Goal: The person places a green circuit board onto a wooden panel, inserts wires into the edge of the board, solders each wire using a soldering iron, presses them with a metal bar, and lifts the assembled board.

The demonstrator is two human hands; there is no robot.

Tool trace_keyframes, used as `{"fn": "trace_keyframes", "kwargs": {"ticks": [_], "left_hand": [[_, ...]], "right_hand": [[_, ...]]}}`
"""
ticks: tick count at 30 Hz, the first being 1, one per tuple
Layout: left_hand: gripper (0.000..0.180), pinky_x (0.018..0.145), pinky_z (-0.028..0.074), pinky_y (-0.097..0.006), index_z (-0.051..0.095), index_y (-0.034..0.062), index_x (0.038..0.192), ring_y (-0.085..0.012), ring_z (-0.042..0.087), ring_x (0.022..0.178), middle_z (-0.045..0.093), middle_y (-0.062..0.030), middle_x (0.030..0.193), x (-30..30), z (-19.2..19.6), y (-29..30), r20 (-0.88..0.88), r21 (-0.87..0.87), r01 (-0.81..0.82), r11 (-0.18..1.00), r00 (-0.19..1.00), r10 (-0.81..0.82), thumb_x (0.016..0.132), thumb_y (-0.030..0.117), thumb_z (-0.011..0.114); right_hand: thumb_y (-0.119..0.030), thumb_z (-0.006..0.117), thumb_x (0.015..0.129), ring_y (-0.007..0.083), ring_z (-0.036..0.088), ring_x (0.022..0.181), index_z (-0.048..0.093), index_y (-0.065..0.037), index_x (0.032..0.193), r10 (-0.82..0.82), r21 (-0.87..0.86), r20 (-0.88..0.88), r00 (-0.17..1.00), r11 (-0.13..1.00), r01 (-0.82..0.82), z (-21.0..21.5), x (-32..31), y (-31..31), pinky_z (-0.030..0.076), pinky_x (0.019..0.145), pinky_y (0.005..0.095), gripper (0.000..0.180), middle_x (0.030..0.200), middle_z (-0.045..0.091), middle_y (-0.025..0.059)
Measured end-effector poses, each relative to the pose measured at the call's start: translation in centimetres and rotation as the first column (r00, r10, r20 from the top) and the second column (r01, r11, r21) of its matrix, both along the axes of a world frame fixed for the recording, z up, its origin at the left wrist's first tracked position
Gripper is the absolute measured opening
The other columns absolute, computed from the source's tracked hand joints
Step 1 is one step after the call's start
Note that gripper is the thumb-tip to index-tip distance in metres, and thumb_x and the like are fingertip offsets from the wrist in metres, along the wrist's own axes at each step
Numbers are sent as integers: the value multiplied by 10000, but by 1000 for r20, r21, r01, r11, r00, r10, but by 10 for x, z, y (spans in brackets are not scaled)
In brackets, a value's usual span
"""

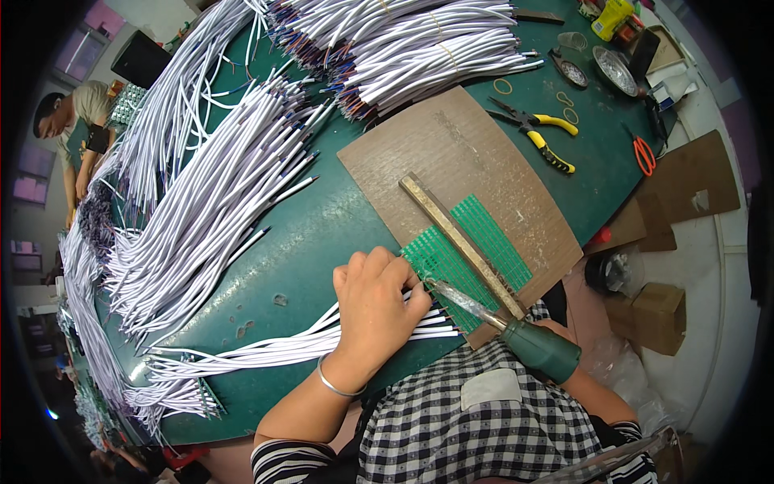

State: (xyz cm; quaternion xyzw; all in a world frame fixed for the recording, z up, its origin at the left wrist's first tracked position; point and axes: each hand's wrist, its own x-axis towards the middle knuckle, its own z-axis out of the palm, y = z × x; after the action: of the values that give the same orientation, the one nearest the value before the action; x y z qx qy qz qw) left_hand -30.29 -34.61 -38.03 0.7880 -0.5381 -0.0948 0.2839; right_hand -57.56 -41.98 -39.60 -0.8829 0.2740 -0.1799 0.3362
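Observation:
My left hand (372, 302) is closed in a pinch at the left edge of a green circuit board panel (493, 238), apparently on the end of a white cable; the fingers mostly hide it. Several loose white cables (242, 357) run across the table and pass under this hand. A soldering iron (542, 348) with a green handle is in my right hand (558, 327), partly hidden behind the handle. Its metal tip points left, close to my left fingertips over the panel. A narrow metal bar (459, 242) lies diagonally across the panel, on a brown board (484, 153).
Thick bundles of white cables (210, 194) cover the table's left and far side. Yellow-handled pliers (536, 133), rubber bands (502, 85), red-handled scissors (643, 155) and a metal dish (615, 71) lie right. Another person (76, 133) works at far left. Cardboard boxes (657, 319) stand low on the right.

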Motion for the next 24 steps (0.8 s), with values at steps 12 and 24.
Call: {"fn": "trace_keyframes", "kwargs": {"ticks": [12, 24], "left_hand": [[112, 719, 317, -377, 580, 119, 685, -243, 486, 782, 524, -30, 776, -1, 0, 3, 16, -11, 3, 1000, 1000, -3, 644, 112, 684], [143, 671, 354, -348, 629, 122, 818, -203, 518, 741, 566, -4, 784, -10, 11, 25, 221, 9, 94, 996, 971, -94, 703, 101, 712]], "right_hand": [[-114, 709, 794, 185, 663, 912, 586, 25, 1144, -297, 811, 19, 955, 563, 158, -31, -46, 8, 526, 831, 261, 396, 1014, 676, 113], [-109, 730, 770, 163, 670, 889, 600, -10, 1134, -158, 462, 98, 983, 882, 96, -22, -34, 4, 532, 795, 240, 399, 1010, 682, 74]]}}
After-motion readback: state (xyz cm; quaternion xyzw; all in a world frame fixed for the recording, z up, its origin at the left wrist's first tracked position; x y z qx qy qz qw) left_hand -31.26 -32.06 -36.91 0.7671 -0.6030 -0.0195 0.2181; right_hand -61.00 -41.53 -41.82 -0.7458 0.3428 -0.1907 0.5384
